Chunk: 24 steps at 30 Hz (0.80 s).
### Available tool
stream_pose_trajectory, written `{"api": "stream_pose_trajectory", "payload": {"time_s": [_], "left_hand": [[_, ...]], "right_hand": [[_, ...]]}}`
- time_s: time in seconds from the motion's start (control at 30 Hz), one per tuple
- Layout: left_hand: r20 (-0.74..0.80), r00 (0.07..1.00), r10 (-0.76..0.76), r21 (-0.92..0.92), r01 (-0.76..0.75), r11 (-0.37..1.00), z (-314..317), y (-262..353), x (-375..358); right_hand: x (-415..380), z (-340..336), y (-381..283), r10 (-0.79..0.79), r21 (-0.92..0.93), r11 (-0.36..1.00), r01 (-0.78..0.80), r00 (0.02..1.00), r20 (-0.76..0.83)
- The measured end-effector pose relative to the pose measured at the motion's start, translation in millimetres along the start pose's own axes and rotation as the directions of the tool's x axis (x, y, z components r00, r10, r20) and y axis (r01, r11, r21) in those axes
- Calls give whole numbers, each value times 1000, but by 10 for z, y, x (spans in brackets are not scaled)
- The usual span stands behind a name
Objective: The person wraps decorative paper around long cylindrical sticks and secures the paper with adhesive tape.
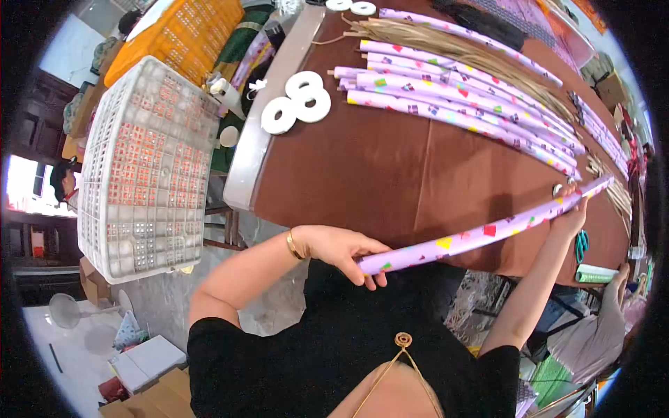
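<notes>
A long lilac tube (481, 237), patterned with coloured shapes, is held slantwise across my front at the near table edge. My left hand (345, 252), with a gold bracelet at the wrist, is closed on its lower left end, thumb above and fingers beneath. Near the other end my right hand (570, 214) grips the same tube, the fingers partly hidden behind it. Beyond it, a pile of similar lilac tubes (446, 90) lies on the brown-covered table (348, 181), thin sticks showing at some left ends.
White ring rolls (279, 115) lie at the table's left side. Pale dry stalks (446, 42) lie among the tubes. A white plastic crate (146, 174) and an orange crate (181, 35) stand left. Green-handled scissors (581, 245) are near the right edge, where another person's arm (613, 289) shows.
</notes>
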<state>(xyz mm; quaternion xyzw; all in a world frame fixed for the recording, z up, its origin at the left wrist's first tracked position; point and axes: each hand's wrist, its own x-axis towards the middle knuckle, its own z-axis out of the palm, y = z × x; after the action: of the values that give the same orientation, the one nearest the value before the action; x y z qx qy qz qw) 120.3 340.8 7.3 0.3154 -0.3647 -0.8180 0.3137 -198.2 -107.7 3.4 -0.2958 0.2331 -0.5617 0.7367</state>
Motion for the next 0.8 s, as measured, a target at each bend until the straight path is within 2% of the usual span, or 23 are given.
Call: {"api": "stream_pose_trajectory", "payload": {"time_s": [0.03, 0.1, 0.13, 0.23, 0.27, 0.33, 0.37, 0.4, 0.43, 0.47, 0.5, 0.53, 0.57, 0.63, 0.67, 0.7, 0.73, 0.8], "left_hand": [[-8, 1000, 4, 12, -4, 1000, -9, -1, 4], [17, 1000, -3, 80, 2, 997, -27, 7, 15], [20, 1000, -8, 75, 6, 997, -22, 34, 14], [28, 1000, -11, 99, 8, 995, -22, 62, 5], [43, 998, -55, 90, 50, 995, -27, 117, 1], [42, 996, -74, 56, 71, 996, -43, 154, 53], [38, 995, -98, 11, 97, 995, -50, 171, 122], [68, 992, -104, 21, 103, 995, -66, 235, 177], [93, 990, -107, -12, 109, 994, -120, 219, 243], [96, 990, -100, -46, 105, 993, -27, 279, 302], [60, 991, -121, -56, 124, 991, 9, 304, 373], [18, 990, -141, -58, 142, 988, 65, 326, 431], [-45, 988, -148, -60, 145, 988, 124, 380, 495], [-167, 979, -113, 95, 130, 987, 277, 498, 657], [-242, 967, -86, 175, 131, 976, 340, 513, 711], [-215, 972, -100, 197, 143, 970, 331, 524, 779], [-252, 964, -85, 234, 146, 961, 361, 550, 811], [-294, 953, -80, 253, 158, 954, 393, 547, 869]], "right_hand": [[2, -25, -27, 6, 40, 999, -5, 1000, -11], [-125, 109, -90, 48, 53, 997, -52, 996, 71], [-227, 232, -134, 47, 18, 999, -48, 999, 19], [-237, 138, -267, 60, -59, 997, -53, 990, 126], [-341, 255, -264, 84, -20, 996, -83, 992, 91], [-446, 332, -223, -66, -198, 977, 78, 996, 63], [-277, 18, -260, 29, -269, 963, 5, 992, 120], [-520, 370, -131, -52, -317, 947, 55, 999, 16], [-752, 729, -91, -18, -385, 923, 3, 999, -34], [-779, 726, -4, -19, -170, 985, 29, 998, 60], [-912, 834, 30, 6, -221, 975, -7, 1000, -6], [-1017, 860, 77, 36, -117, 993, -25, 995, 91], [-1143, 957, 86, 87, -139, 987, -84, 996, 12], [-1369, 994, 82, 136, -179, 975, -130, 990, 24], [-1476, 949, 74, 88, -241, 968, -77, 996, 34], [-1491, 821, 126, 49, -299, 954, -32, 998, 49], [-1514, 661, 155, -11, -466, 885, 4, 1000, -14], [-1791, 553, 141, -103, -555, 831, 21, 988, -117]]}}
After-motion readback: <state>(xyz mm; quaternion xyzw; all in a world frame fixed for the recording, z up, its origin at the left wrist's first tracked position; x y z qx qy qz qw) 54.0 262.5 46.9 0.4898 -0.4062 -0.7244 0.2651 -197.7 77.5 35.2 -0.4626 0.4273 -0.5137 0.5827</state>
